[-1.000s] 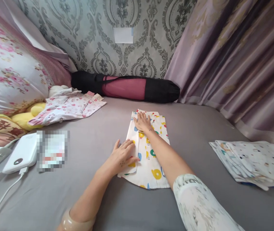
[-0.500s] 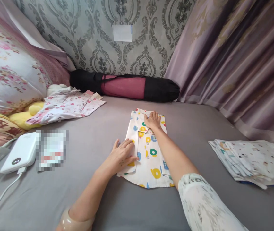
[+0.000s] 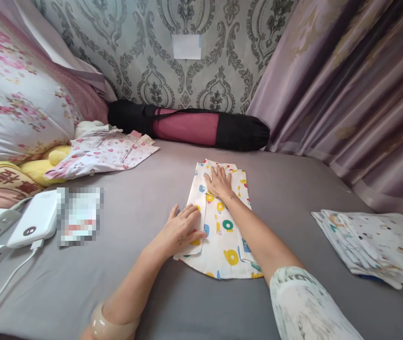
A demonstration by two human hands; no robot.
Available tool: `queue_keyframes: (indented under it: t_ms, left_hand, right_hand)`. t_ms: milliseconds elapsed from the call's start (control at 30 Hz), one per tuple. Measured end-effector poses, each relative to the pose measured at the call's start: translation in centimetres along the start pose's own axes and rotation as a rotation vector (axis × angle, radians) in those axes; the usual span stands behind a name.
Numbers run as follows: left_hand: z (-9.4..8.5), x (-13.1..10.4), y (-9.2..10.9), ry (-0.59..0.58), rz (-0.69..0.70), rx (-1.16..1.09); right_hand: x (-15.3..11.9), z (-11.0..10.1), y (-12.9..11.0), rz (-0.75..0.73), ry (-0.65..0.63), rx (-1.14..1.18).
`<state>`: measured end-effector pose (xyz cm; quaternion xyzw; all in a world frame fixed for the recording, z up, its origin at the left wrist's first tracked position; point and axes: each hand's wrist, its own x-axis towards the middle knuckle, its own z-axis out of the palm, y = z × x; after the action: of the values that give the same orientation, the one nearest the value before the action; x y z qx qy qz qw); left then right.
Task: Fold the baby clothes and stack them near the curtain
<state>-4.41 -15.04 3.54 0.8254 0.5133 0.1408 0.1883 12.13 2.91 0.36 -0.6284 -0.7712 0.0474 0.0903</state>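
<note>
In the head view, the brightly printed white shirt (image 3: 215,243) lies in front of me on the grey sheet (image 3: 127,212). My left hand (image 3: 180,232) rests open on the folded strip along its left side, and my right hand (image 3: 220,182) lies flat near its top, fingers spread; neither grips anything. Folded clothes (image 3: 382,241) sit well apart on my right, a white power bank (image 3: 42,217) on my left.
</note>
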Motion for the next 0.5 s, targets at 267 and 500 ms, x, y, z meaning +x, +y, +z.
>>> queue_keyframes:
  t_ms: [267,500]
  left_hand:
    - [0.6,0.0,0.0,0.029,0.046,-0.018]
    - [0.9,0.1,0.1,0.015,0.026,-0.013]
  right_hand:
    - [-0.4,-0.5,-0.9,-0.138,0.029,-0.033]
    - [0.3,-0.4,-1.1,-0.152,-0.076,-0.029]
